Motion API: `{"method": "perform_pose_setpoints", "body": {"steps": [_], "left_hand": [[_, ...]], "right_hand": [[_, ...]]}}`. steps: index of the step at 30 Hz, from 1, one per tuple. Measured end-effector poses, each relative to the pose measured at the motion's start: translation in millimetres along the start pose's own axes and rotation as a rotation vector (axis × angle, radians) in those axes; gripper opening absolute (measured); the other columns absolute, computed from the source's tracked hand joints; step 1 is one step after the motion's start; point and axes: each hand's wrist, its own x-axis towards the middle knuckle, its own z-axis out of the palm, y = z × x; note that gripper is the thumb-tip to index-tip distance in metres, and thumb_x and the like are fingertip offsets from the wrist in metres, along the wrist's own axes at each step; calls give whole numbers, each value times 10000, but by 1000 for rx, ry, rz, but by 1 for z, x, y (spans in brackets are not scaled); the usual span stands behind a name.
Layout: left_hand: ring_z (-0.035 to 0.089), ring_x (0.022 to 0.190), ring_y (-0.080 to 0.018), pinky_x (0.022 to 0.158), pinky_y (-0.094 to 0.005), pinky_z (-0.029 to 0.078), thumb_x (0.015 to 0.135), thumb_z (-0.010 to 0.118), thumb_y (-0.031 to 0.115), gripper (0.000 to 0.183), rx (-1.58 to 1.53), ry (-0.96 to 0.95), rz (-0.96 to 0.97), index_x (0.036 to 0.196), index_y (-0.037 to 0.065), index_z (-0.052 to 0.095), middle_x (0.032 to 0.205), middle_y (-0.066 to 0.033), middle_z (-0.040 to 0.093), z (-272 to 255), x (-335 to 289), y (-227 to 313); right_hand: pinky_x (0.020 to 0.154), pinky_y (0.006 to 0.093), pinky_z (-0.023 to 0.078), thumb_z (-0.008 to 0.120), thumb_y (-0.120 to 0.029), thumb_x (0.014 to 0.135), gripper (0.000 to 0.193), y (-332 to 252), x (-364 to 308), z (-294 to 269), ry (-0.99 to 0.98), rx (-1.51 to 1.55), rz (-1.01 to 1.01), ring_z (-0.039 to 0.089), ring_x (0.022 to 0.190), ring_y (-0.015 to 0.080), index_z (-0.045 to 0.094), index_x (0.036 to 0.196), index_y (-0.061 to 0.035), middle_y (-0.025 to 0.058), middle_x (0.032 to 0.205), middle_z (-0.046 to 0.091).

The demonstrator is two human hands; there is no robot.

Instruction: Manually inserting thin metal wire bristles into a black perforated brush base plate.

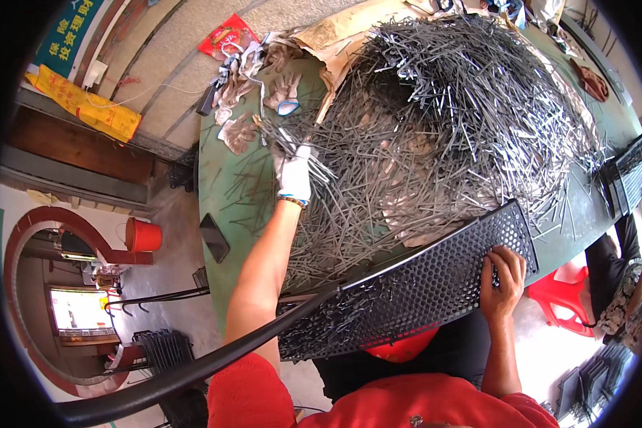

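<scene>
Grey thin metal rods (435, 135) heap across the green desk (221, 192); the gloved left hand (293, 171) clenches a bundle near its left edge, the right hand (503, 282) grasps the black perforated tray (421, 285) at the near edge. Gathering step; loading needs alignment.

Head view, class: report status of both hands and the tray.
Left hand, gloved, shut on rods from pile. Right hand grips perforated tray edge. Nothing in the way.

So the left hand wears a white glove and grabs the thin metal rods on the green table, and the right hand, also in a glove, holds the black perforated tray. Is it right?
Not quite: the right hand is bare, as the head view shows. The rest holds: the left hand wears a white glove and grabs the thin metal rods on the green table, and the right holds the black perforated tray.
</scene>
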Motion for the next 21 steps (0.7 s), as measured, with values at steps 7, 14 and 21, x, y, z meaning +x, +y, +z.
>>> {"method": "perform_pose_setpoints", "body": {"steps": [7, 14, 21], "left_hand": [[543, 976, -160, 911, -303, 436, 767, 694, 0, 539, 522, -105, 288, 1239, 45, 438, 1141, -27, 554, -5, -12, -11], [608, 699, -216, 691, -333, 531, 867, 587, 87, 71, -220, 21, -295, 916, 38, 571, 768, -91, 613, 0, 3, 16], [630, 690, -188, 632, -285, 550, 888, 628, 169, 154, -598, -85, -459, 868, 24, 581, 795, -90, 644, -28, 20, 56]], "right_hand": [[838, 376, 457, 658, 61, 746, 155, -2, 1, 0, 3, -19, 6, 586, 930, 301, 652, 897, 26, 136, 988, 639], [841, 378, 453, 653, 57, 752, 149, 0, 1, -1, -1, -5, 7, 583, 933, 305, 651, 899, 28, 137, 989, 638], [815, 385, 457, 666, 56, 736, 158, -4, 1, -2, 23, 19, -49, 580, 909, 307, 654, 888, 14, 122, 977, 635]]}}
